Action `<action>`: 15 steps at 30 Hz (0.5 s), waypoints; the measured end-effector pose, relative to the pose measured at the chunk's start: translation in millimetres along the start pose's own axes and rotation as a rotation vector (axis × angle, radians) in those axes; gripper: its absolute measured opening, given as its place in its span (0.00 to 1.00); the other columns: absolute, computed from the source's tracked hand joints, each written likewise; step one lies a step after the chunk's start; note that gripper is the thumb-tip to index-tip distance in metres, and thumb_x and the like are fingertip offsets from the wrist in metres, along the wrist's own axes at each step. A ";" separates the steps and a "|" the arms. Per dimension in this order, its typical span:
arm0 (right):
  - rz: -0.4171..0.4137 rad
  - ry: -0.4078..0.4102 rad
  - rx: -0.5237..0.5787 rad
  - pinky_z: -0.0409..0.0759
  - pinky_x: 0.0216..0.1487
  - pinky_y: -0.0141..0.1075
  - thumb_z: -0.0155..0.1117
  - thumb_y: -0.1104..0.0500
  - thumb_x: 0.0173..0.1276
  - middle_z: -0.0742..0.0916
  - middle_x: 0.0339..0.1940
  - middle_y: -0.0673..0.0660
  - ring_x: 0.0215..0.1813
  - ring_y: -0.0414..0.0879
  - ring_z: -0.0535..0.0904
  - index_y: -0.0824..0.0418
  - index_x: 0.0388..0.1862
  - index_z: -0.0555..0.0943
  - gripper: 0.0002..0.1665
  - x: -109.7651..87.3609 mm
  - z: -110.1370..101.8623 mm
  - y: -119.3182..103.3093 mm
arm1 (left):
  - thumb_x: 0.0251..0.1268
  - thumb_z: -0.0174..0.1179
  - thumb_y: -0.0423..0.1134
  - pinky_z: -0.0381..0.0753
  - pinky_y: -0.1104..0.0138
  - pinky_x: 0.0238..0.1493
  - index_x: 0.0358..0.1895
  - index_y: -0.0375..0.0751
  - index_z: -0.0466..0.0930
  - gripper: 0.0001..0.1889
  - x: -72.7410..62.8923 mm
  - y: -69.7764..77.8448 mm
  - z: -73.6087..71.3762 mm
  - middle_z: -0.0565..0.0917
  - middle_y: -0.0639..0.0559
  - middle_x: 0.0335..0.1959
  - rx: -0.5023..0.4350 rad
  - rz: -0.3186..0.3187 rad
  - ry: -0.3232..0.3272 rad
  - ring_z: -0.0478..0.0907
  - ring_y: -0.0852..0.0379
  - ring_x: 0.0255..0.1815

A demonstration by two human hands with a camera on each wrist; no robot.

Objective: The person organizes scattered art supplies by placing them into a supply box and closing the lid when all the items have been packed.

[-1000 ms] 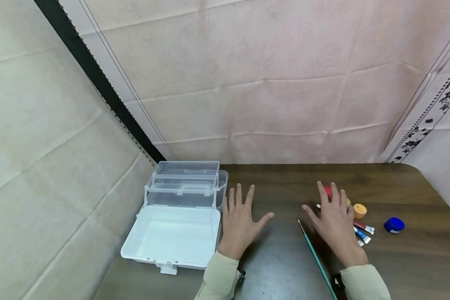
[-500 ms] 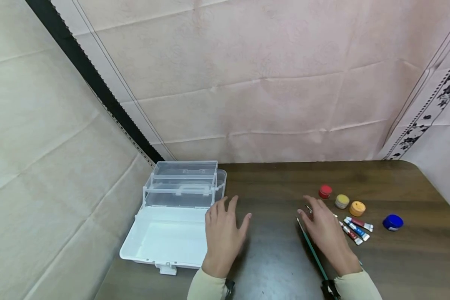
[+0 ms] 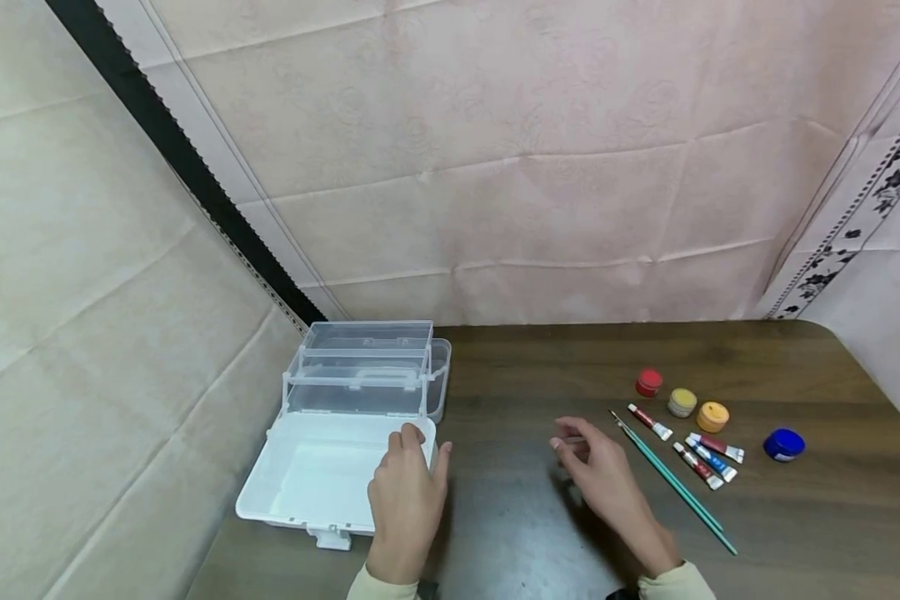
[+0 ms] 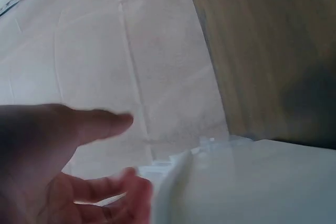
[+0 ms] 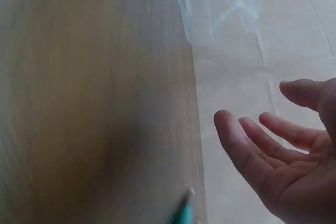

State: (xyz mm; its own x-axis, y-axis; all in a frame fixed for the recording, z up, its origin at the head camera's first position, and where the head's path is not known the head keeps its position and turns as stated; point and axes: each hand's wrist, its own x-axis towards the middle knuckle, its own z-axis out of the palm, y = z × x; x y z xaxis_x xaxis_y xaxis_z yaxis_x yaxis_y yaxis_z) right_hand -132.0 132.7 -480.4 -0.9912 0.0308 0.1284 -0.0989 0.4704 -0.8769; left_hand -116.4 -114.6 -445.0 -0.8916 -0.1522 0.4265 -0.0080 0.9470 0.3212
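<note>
The white box is stood open by the left edge of the table, its clear trays raised farside, presumably for access. The left hand, thumb spread and seemingly empty, is held at its right rim, contact unclear; the right hand, loosely curled, is held empty beside the paintbrushes.

A cloth-screened corner with a wooden table. Paints and brushes suggest a craft spot; the wider room is hidden.
</note>
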 end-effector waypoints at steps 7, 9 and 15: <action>0.103 -0.044 0.324 0.89 0.41 0.41 0.66 0.71 0.74 0.87 0.54 0.69 0.47 0.60 0.89 0.71 0.60 0.81 0.17 -3.0 31.7 -8.4 | 0.64 0.74 0.43 0.79 0.52 0.21 0.40 0.38 0.80 0.15 -10.4 -8.5 -1.3 0.83 0.46 0.28 -0.078 -0.079 -0.023 0.83 0.42 0.23; 0.105 -0.039 0.378 0.89 0.40 0.42 0.66 0.73 0.73 0.86 0.54 0.70 0.48 0.61 0.88 0.72 0.59 0.80 0.17 -3.1 40.8 -10.8 | 0.66 0.73 0.42 0.79 0.53 0.23 0.39 0.38 0.81 0.12 -12.7 -10.3 -0.8 0.84 0.48 0.27 -0.114 -0.092 -0.041 0.83 0.46 0.24; 0.092 -0.107 0.481 0.89 0.40 0.44 0.65 0.73 0.73 0.85 0.52 0.71 0.46 0.62 0.88 0.74 0.58 0.79 0.16 -2.2 67.5 -20.7 | 0.67 0.70 0.35 0.78 0.54 0.27 0.38 0.39 0.84 0.04 -15.3 -15.0 1.8 0.84 0.53 0.23 -0.177 -0.102 -0.057 0.83 0.52 0.25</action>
State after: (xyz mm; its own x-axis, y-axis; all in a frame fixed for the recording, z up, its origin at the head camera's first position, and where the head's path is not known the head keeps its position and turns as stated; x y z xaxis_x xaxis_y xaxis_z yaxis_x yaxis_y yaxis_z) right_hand -133.7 63.3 -493.8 -0.9987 -0.0490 0.0141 -0.0146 0.0095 -0.9998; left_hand -103.5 -126.0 -457.9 -0.9144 -0.2242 0.3372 -0.0247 0.8620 0.5063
